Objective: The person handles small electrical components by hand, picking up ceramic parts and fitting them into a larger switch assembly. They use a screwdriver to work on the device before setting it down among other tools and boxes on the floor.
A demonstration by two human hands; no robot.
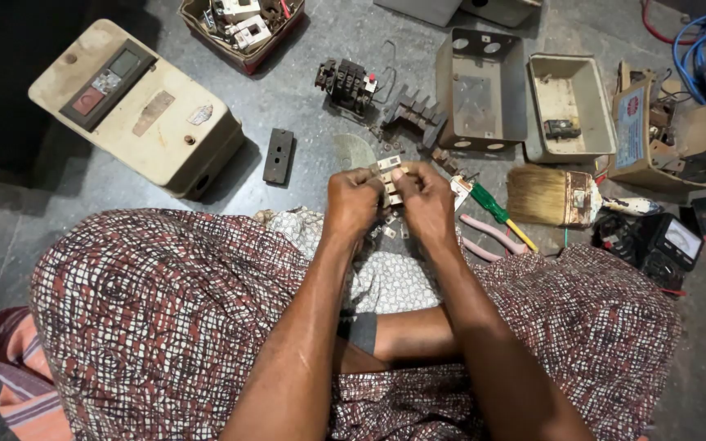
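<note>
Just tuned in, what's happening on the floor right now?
A person sits on the floor, and both hands, left hand and right hand, pinch a small white electrical part between them above the lap. Small loose pieces lie just beneath. Around them sit a beige switch box, an open metal enclosure, a black contactor, a paintbrush, a green-handled screwdriver and a meter.

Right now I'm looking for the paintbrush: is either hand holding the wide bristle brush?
No: the wide bristle brush lies on the grey floor, while both the left hand and the right hand grip a small white part.
</note>
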